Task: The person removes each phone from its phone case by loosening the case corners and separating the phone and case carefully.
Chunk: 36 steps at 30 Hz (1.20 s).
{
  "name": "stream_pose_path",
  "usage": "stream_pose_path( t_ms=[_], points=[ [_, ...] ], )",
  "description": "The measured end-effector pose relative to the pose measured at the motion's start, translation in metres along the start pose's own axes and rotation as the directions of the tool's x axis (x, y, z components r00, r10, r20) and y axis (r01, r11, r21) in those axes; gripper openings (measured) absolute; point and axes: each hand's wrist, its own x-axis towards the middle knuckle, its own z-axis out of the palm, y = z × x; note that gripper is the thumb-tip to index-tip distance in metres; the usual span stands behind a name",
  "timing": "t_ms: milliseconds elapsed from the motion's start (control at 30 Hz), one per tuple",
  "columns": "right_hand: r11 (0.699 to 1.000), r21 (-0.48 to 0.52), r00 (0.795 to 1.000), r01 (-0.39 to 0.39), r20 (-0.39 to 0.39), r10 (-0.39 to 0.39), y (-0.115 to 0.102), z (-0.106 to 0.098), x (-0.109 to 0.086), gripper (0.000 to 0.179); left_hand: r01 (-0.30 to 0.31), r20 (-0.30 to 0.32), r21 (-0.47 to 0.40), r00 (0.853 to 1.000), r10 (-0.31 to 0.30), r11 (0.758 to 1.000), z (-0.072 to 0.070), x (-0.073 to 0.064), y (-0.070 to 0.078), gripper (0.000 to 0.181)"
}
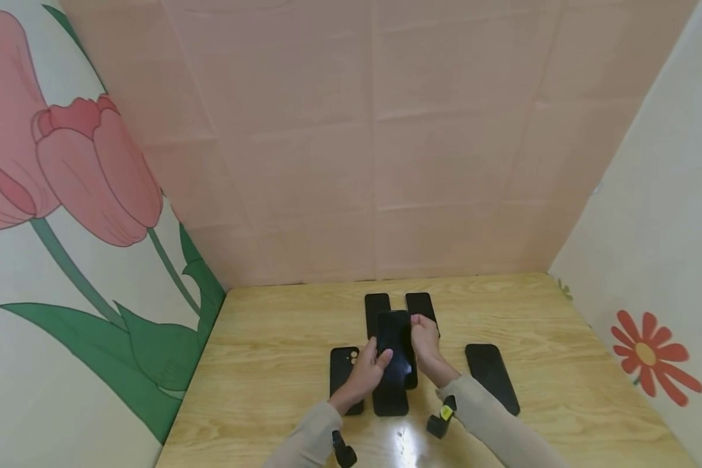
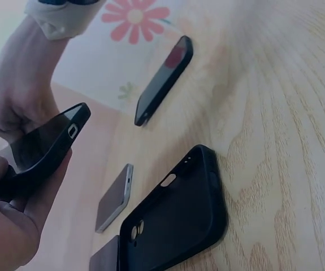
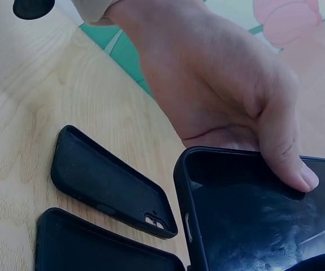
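My left hand point(image 1: 367, 370) holds a dark-screened phone point(image 1: 393, 335) in a black phone case, its thumb lying over the screen edge. In the right wrist view, that left hand point(image 3: 224, 84) has its thumb on the glass, and the case rim point(image 3: 183, 209) runs round the near end. My right hand point(image 1: 426, 343) grips the phone's upper right corner with curled fingers. Seen from the left wrist, the right hand point(image 2: 24, 90) is at the far end of the cased phone point(image 2: 49, 141); its fingertips are partly hidden there. Below the phone lies an empty black phone case point(image 2: 179, 214), hollow side up.
Another black case point(image 1: 340, 370) with camera holes lies left of my left hand. A dark phone point(image 1: 493, 377) rests to the right, near the right sleeve. Two more dark phones, one left point(image 1: 377, 309) and one right point(image 1: 420, 304), lie at the back of the wooden table point(image 1: 269, 364).
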Motion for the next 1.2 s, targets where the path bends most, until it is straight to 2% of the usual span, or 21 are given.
stream_pose_path(
  t_ms=[167, 267, 400, 467, 533, 633, 800, 933, 1200],
  points=[
    [0.999, 0.042, 0.999, -0.002, 0.04, 0.0, 0.001, -0.001, -0.002, 0.037, 0.016, 0.0, -0.044, 1.0, -0.016, 0.999, -0.001, -0.002, 0.0, 0.042],
    [0.998, 0.056, 0.997, 0.027, 0.067, -0.031, 0.001, -0.001, -0.003, 0.038, 0.008, -0.037, 0.009, 0.999, -0.007, 1.0, -0.003, -0.004, 0.0, 0.048],
    [0.996, 0.051, 0.992, 0.071, 0.103, -0.076, 0.001, -0.001, -0.004, 0.038, 0.009, -0.053, -0.002, 0.999, -0.009, 1.0, -0.004, -0.003, 0.0, 0.041],
    [0.996, 0.063, 0.988, 0.068, 0.137, -0.077, 0.001, -0.001, -0.003, 0.036, 0.01, -0.056, -0.022, 0.998, -0.011, 1.0, -0.004, -0.004, 0.001, 0.034],
    [0.995, 0.085, 0.981, 0.046, 0.186, -0.062, 0.002, -0.002, -0.002, 0.031, 0.008, -0.067, -0.034, 0.998, -0.01, 0.999, -0.005, -0.005, 0.005, 0.027],
    [0.991, 0.131, 0.965, 0.0, 0.261, -0.035, 0.004, -0.003, 0.001, 0.024, -0.016, -0.1, 0.014, 0.995, 0.018, 1.0, -0.008, -0.009, 0.017, 0.019],
    [0.991, 0.126, 0.934, -0.042, 0.357, -0.005, 0.006, -0.006, 0.006, 0.031, -0.008, -0.104, 0.019, 0.994, 0.01, 1.0, -0.013, -0.014, 0.03, 0.015],
    [0.995, 0.087, 0.929, -0.045, 0.37, 0.01, 0.006, -0.007, 0.008, 0.039, -0.022, -0.097, -0.007, 0.995, 0.021, 1.0, -0.014, -0.015, 0.031, 0.017],
    [0.999, 0.036, 0.93, -0.038, 0.366, 0.022, 0.009, -0.007, 0.008, 0.04, 0.0, -0.109, -0.033, 0.994, -0.004, 0.999, -0.014, -0.013, 0.03, 0.021]
  ],
)
